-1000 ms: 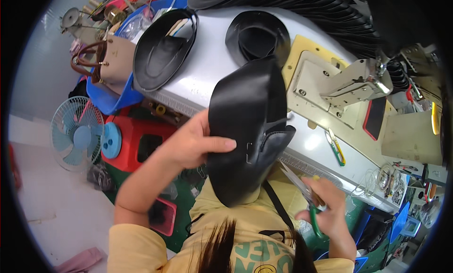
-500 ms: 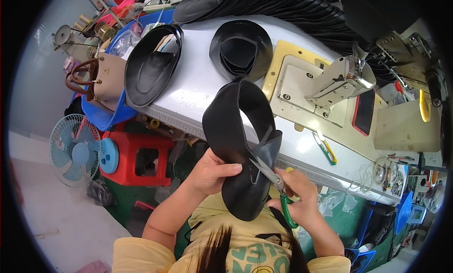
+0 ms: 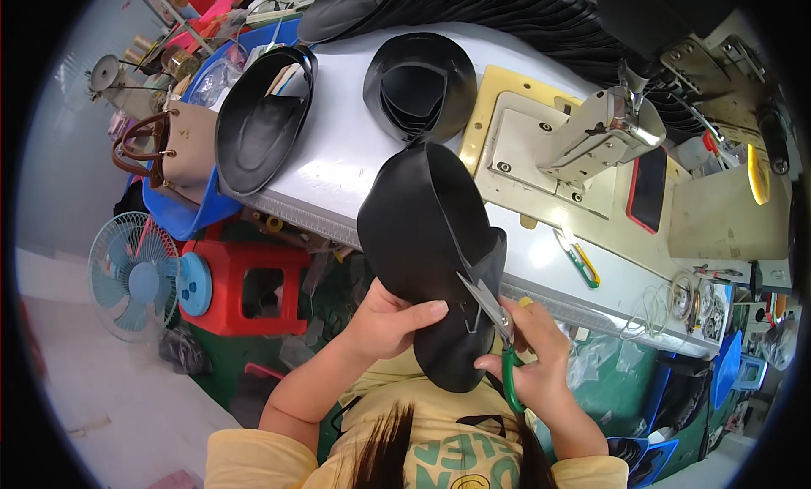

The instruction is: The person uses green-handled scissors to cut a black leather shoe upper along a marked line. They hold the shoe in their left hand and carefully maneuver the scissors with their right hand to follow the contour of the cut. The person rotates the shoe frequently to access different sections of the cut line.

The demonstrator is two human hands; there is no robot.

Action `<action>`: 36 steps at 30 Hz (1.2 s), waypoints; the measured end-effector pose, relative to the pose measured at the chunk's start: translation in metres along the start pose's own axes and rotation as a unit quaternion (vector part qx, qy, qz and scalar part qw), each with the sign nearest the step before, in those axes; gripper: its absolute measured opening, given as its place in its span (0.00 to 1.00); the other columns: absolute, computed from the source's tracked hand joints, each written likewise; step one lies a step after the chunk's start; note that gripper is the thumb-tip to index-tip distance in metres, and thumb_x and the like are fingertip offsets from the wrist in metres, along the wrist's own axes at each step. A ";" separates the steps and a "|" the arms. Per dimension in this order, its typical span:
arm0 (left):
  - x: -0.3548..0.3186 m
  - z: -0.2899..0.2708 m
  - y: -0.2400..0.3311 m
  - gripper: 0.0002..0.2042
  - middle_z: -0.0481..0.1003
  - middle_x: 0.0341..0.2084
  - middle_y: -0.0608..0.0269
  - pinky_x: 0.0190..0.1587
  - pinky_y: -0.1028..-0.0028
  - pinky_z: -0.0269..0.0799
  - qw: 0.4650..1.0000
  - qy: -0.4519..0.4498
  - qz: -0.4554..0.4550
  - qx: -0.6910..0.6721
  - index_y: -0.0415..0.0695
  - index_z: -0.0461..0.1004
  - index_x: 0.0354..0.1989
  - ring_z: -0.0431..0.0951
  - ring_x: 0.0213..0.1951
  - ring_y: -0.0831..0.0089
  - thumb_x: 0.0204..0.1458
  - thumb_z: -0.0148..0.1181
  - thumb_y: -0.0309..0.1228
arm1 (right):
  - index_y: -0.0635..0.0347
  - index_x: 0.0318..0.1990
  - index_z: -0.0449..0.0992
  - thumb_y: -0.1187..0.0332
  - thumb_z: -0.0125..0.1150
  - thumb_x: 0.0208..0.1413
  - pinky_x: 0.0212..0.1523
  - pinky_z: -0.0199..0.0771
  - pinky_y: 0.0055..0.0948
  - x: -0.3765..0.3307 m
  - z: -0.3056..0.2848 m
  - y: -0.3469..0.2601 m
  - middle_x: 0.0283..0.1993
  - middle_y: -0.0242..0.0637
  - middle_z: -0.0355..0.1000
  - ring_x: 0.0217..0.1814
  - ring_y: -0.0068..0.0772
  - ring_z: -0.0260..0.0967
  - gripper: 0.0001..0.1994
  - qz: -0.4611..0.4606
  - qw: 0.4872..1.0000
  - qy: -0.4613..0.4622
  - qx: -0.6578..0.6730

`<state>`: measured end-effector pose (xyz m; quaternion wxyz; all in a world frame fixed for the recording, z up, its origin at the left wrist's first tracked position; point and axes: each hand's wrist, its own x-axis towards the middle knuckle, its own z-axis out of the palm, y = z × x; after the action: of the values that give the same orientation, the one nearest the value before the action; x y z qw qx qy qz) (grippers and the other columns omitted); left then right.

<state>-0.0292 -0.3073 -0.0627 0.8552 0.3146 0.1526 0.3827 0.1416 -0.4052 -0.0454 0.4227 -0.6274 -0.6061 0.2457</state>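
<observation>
Left hand [image 3: 390, 322] gripping black piece [image 3: 427, 252], right hand [image 3: 530, 358] closed around scissors [image 3: 494, 328], blades at its edge, above table [image 3: 338, 163]

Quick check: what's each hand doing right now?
Left hand: closed on the black leather piece.
Right hand: closed on the green-handled scissors.

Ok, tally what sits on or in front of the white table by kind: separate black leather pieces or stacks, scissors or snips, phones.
Black leather pieces or stacks: 3
Scissors or snips: 2
Phones: 1
Total: 6
</observation>
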 end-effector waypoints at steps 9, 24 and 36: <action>0.003 0.000 -0.003 0.16 0.71 0.42 0.61 0.47 0.74 0.67 0.998 -0.035 -0.002 0.043 0.39 0.66 0.48 0.71 0.43 0.76 0.49 0.50 0.16 | 0.65 0.46 0.69 0.58 0.72 0.29 0.19 0.60 0.22 -0.006 -0.002 -0.003 0.25 0.34 0.61 0.20 0.26 0.59 0.33 0.023 0.999 0.013 -0.039; -0.013 -0.013 0.035 0.18 0.71 0.41 0.56 0.47 0.73 0.67 0.994 -0.030 -0.096 0.042 0.33 0.64 0.48 0.72 0.44 0.71 0.49 0.54 0.24 | 0.66 0.45 0.71 0.54 0.72 0.32 0.29 0.65 0.17 -0.011 -0.032 0.017 0.26 0.31 0.67 0.25 0.16 0.61 0.33 0.191 0.965 0.132 0.118; -0.035 -0.050 0.038 0.14 0.68 0.14 0.61 0.15 0.73 0.59 0.963 0.231 -0.107 -0.091 0.42 0.64 0.41 0.66 0.13 0.73 0.52 0.49 0.39 | 0.61 0.52 0.66 0.73 0.68 0.38 0.33 0.67 0.18 0.001 -0.016 0.027 0.42 0.39 0.72 0.30 0.19 0.64 0.29 0.101 0.973 0.090 0.188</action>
<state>-0.0989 -0.2933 -0.0750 0.8576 0.1203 0.3431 0.3638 0.1702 -0.4055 -0.0593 0.5586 -0.6141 -0.4420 0.3398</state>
